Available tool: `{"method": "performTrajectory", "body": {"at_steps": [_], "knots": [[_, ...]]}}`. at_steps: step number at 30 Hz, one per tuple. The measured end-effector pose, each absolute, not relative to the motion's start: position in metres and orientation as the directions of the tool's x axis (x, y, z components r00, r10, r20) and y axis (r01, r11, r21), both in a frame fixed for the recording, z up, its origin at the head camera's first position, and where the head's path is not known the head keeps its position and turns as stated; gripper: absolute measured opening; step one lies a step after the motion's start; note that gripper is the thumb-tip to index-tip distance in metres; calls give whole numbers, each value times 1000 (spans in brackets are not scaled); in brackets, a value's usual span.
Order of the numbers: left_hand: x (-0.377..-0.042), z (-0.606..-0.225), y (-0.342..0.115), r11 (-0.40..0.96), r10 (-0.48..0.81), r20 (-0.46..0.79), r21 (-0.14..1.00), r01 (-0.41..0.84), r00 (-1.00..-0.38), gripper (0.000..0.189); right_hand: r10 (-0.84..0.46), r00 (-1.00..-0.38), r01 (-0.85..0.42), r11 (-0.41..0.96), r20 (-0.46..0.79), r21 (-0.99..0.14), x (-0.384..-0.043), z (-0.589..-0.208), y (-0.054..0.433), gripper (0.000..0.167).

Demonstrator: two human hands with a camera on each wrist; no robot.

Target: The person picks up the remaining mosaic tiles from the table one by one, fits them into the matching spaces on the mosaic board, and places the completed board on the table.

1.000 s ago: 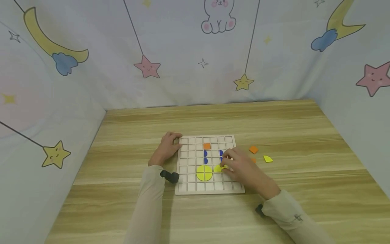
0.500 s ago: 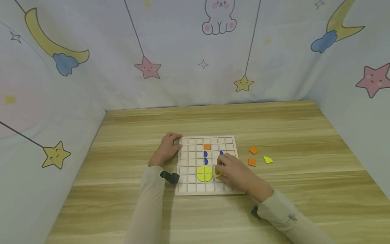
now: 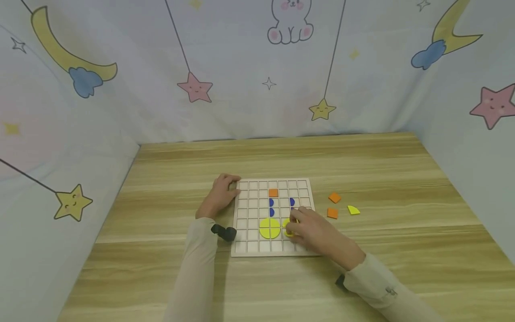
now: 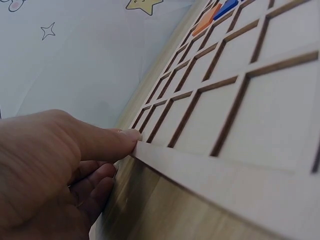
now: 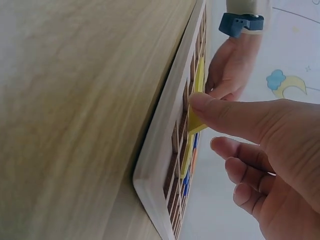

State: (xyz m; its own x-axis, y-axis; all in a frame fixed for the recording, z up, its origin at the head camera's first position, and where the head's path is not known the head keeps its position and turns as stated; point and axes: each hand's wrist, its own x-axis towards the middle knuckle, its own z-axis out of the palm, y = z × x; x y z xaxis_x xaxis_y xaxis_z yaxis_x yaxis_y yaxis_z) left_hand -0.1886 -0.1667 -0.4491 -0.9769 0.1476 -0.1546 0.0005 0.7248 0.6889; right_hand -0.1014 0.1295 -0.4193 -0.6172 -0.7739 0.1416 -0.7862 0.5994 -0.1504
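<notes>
My left hand (image 3: 220, 195) rests at the far left of a wooden grid board (image 3: 243, 248). In the left wrist view its thumb touches the board's rim, the other fingers loosely bent beside it. Over the lower right cells, my right hand (image 3: 311, 229) pinches a yellow quarter-circle tile (image 5: 195, 124); the thumb lies along it and the opposing fingertip is hidden. Left of that hand, yellow quarter-circle tiles (image 3: 264, 223) form a full disc. Another yellow tile (image 5: 185, 162) sits in the grid beside the held one. Blue half-circle tiles (image 3: 271, 202) and an orange square tile (image 3: 273, 192) lie farther up.
Right of the board lie two loose orange square tiles (image 3: 332, 213) and one yellow quarter-circle tile (image 3: 353, 209). The wood-grain table (image 3: 181, 161) ends at a printed cloth (image 3: 241, 120) behind and at both sides.
My right hand has moved left and slightly toward me over the board, to the cells just right of the yellow disc, uncovering a loose orange tile. My left hand stays put.
</notes>
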Motion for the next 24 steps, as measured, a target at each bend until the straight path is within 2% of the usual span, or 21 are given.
{"method": "performTrajectory", "body": {"at_steps": [8,24], "knots": [[-188,-448,-166,732,147,-153,681,4,-977,45,-782,-619,-783,606,78,-139,-98,-417,132,8],[-186,-445,-166,738,155,-167,675,1,-974,46,-764,-621,-783,611,175,-117,-101,-424,128,8]]}}
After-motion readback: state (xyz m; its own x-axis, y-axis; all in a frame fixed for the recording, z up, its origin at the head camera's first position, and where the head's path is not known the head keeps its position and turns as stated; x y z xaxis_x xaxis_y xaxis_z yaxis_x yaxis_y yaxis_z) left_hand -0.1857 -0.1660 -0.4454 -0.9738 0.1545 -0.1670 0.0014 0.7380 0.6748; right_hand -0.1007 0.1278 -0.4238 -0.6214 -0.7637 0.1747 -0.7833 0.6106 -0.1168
